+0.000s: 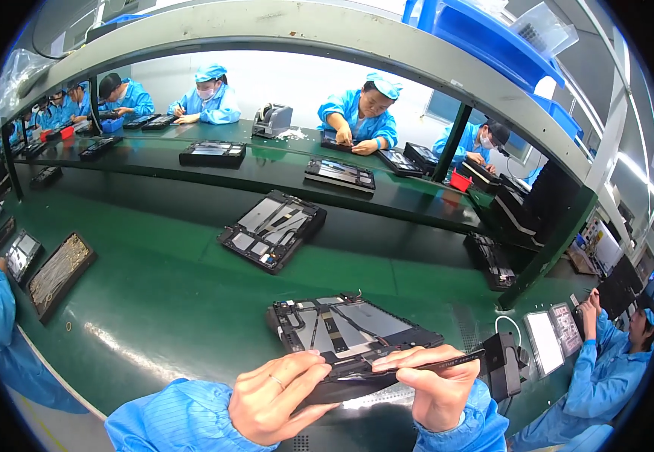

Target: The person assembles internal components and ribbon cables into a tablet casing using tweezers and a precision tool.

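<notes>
In front of me an opened tablet [357, 325] lies on a black foam block, its grey battery cells and dark ribbon cables showing. My left hand [282, 393] grips the near left edge, fingers on top at the tablet's rim and thumb lower down. My right hand [441, 380] is closed round slim black tweezers [453, 364], which lie nearly level between thumb and fingers. Its fingertips rest by the tablet's near edge, beside the left fingertips. Where the tweezer tips end, I cannot make out.
Another opened tablet [272, 230] lies farther back on the green bench [169, 301]. A tray of pale strips [62, 275] is at left. A black box [501, 365] with a white cable stands right. A shelf post [549, 248] rises there. Co-workers sit opposite and at both sides.
</notes>
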`<move>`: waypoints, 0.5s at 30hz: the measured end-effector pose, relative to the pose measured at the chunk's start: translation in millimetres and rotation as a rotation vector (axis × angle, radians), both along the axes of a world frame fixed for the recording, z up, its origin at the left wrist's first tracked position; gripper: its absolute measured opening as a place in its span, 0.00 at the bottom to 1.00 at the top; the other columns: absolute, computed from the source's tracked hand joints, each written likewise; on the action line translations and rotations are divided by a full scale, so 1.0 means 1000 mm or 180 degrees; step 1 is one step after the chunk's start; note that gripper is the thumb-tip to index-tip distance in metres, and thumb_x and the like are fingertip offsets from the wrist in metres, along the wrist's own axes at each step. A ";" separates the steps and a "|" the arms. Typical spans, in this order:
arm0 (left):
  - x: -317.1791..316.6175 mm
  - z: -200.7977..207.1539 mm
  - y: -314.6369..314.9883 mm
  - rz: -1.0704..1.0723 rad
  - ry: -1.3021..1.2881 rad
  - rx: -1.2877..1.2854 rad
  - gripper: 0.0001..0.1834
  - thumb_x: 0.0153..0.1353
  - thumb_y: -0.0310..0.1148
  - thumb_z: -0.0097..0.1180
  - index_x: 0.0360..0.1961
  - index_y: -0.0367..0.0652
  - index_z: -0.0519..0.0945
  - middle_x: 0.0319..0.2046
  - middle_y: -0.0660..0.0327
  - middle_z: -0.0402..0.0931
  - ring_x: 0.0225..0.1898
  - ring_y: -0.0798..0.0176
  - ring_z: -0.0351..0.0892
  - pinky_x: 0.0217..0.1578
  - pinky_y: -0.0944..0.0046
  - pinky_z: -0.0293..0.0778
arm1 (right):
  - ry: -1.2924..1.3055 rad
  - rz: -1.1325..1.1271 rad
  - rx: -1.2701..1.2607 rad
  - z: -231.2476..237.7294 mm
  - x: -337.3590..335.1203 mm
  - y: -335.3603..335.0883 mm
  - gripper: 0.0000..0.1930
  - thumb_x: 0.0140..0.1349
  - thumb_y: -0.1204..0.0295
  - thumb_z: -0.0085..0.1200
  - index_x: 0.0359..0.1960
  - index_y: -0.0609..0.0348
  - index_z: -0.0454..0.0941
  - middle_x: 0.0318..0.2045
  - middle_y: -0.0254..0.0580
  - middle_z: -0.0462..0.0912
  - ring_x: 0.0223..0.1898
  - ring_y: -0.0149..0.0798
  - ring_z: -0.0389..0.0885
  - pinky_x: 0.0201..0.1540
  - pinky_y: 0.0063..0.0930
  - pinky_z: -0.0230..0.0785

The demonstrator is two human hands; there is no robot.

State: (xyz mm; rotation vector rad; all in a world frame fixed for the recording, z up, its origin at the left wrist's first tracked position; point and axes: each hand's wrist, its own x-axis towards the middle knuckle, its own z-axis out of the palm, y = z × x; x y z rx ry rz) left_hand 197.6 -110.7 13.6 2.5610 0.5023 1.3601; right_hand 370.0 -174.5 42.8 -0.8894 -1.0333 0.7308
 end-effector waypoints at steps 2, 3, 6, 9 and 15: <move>0.000 -0.001 0.001 -0.0011 -0.0017 0.0011 0.24 0.31 0.29 0.67 0.33 0.32 0.74 0.32 0.51 0.73 0.33 0.55 0.77 0.31 0.65 0.76 | -0.0001 0.0014 -0.0003 0.001 -0.001 0.001 0.05 0.35 0.83 0.49 0.17 0.73 0.74 0.21 0.60 0.77 0.25 0.51 0.78 0.37 0.38 0.69; 0.000 -0.001 0.002 -0.0022 -0.0035 0.0033 0.24 0.31 0.29 0.67 0.33 0.32 0.74 0.33 0.51 0.73 0.33 0.55 0.77 0.31 0.65 0.76 | -0.0002 0.0027 0.0005 0.002 -0.001 0.002 0.05 0.35 0.83 0.49 0.17 0.73 0.74 0.20 0.61 0.77 0.25 0.52 0.78 0.37 0.37 0.69; -0.001 0.001 0.001 -0.0030 -0.0019 0.0040 0.24 0.31 0.28 0.67 0.33 0.32 0.74 0.33 0.51 0.73 0.33 0.55 0.77 0.31 0.65 0.76 | -0.0032 0.0023 -0.0083 0.004 -0.002 0.001 0.05 0.35 0.83 0.49 0.17 0.73 0.74 0.20 0.61 0.77 0.25 0.52 0.78 0.37 0.38 0.70; -0.001 0.003 0.001 -0.0056 -0.0007 0.0025 0.24 0.31 0.28 0.67 0.33 0.31 0.74 0.33 0.50 0.73 0.33 0.55 0.77 0.31 0.65 0.76 | -0.0038 -0.0009 -0.0110 0.004 -0.002 0.000 0.05 0.35 0.84 0.49 0.18 0.73 0.74 0.21 0.61 0.77 0.25 0.52 0.78 0.37 0.38 0.70; -0.001 0.002 0.001 -0.0070 0.0023 -0.0013 0.25 0.31 0.28 0.67 0.34 0.31 0.74 0.33 0.50 0.73 0.33 0.55 0.77 0.32 0.65 0.76 | -0.0022 0.0002 -0.0113 0.003 -0.001 0.000 0.05 0.35 0.84 0.49 0.18 0.74 0.74 0.21 0.60 0.77 0.26 0.52 0.78 0.37 0.38 0.70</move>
